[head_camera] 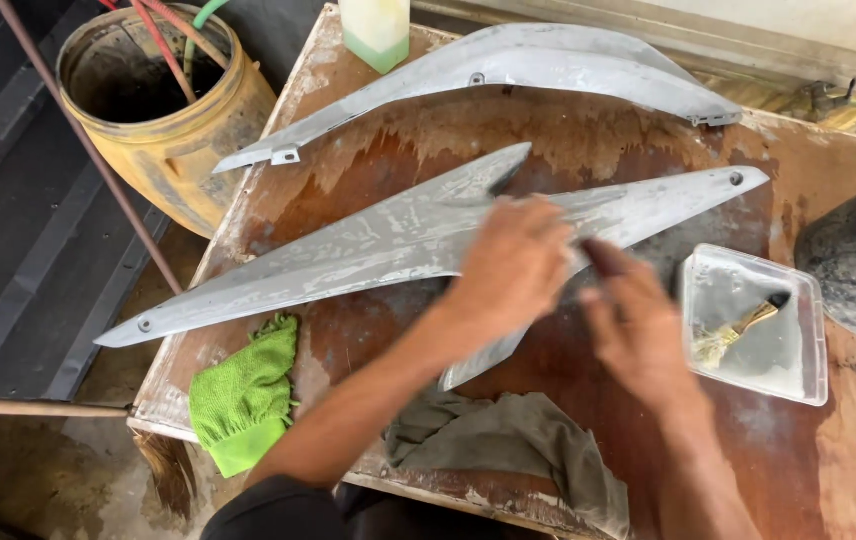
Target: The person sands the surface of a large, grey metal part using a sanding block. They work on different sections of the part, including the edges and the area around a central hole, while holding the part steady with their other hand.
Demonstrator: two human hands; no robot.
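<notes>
A long grey pointed body panel lies across the wet brown table. My left hand presses flat on the panel near its middle, fingers closed over something I cannot make out. My right hand hovers just right of it, blurred, fingers together close to the panel's lower edge; whether it holds anything is unclear. A second curved grey panel lies at the table's far side.
A clear plastic tray with a small brush sits at the right. A green cloth hangs at the front left edge, a grey rag at the front. A yellow bucket stands left; a bottle stands behind.
</notes>
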